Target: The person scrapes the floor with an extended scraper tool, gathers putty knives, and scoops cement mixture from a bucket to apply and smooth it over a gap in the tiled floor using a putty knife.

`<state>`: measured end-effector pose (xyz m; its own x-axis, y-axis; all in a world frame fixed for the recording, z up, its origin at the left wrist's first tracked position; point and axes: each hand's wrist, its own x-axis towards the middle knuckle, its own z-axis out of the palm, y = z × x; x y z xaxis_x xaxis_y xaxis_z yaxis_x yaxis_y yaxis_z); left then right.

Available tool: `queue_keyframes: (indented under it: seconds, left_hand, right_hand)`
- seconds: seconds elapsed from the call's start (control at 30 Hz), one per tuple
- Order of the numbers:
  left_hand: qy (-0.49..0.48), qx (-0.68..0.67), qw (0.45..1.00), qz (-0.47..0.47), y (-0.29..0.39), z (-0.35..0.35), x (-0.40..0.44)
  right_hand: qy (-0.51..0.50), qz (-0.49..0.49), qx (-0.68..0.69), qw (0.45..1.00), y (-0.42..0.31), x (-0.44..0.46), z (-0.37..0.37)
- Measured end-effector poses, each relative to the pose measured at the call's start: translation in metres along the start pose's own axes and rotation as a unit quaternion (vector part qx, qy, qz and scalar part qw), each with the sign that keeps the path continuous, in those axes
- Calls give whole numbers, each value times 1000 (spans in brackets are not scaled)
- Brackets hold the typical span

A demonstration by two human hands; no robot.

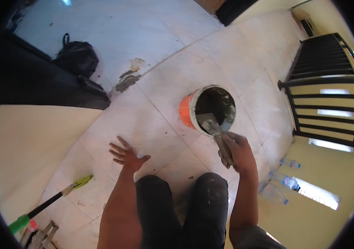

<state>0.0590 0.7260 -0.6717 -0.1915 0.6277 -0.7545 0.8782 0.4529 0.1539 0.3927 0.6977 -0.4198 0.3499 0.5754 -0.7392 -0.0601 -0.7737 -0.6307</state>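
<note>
**On a Tiled Floor [168, 83], a Bucket [185, 112] and a Trowel [215, 129] in Hand**

Pale tiles run from a cream wall [27, 141] at the floor's left edge to a black railing [322, 81] along its right edge. A person in dark trousers [154, 199] is down low at the near edge, knees apart. A pole [46, 205] in black and green slants across the near left corner, ending in a yellow-green head. The bucket, orange on its side and smeared grey inside, stands a little right of the floor's middle. A black plastic bag [77, 58] slumps toward the far left corner, beside a dark door frame [19, 79]. Between bag and bucket, a rough grey patch [127, 81] marks the tiles.

The right grip [241, 151] is clenched around the trowel's handle, the blade angled over the near side of the bucket's mouth; whether it touches the rim cannot be told. The left grip [129, 159] is released, fingers spread over the tiles left of the bucket; whether the palm presses down is unclear. Clear plastic bottles [290, 162] cluster near the right edge, below the railing's near end.
</note>
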Motion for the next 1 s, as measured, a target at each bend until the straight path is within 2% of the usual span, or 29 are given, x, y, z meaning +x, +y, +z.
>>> queue_keyframes:
  seconds: [0.07,0.13,0.2,0.27,0.33,0.4,0.43,0.5,0.6,0.67,0.83,0.93,1.0]
  left_hand:
    - [-7,0,1000,18,-2,0,-1]
    - [-16,-16,1000,6,1,-7,-3]
    - [-20,-10,1000,19,-1,-3,-2]
    - [-17,-14,1000,14,0,-3,-3]
    - [-20,-20,999,17,1,-5,-4]
    - [-29,-13,999,4,7,-11,-6]
    - [-39,-5,999,-4,9,-14,-7]
    - [-42,-12,999,-8,10,-17,-9]
    - [-50,-19,999,-11,11,-19,-8]
    - [-54,-21,998,-14,11,-23,-8]
    - [-75,-24,997,-9,14,-29,-12]
    - [-75,-26,997,-4,11,-27,-12]
    - [-74,-26,997,-4,11,-27,-13]
  right_hand:
    - [48,-20,111,992,9,-18,29]
    - [59,-50,164,983,23,-26,64]
    - [-3,-151,247,957,48,-12,110]
    - [-52,-184,245,950,61,27,163]
    - [9,-287,67,955,87,93,215]
    - [71,-423,-60,901,76,136,244]
    - [64,-424,-60,901,70,151,254]
    - [117,-499,-69,856,63,176,273]
    - [107,-506,-142,844,72,223,300]
    - [98,-500,-143,848,70,238,307]
    - [78,-486,-152,857,60,234,293]
    - [85,-475,-91,871,50,217,288]
    - [119,-382,-50,915,40,202,285]
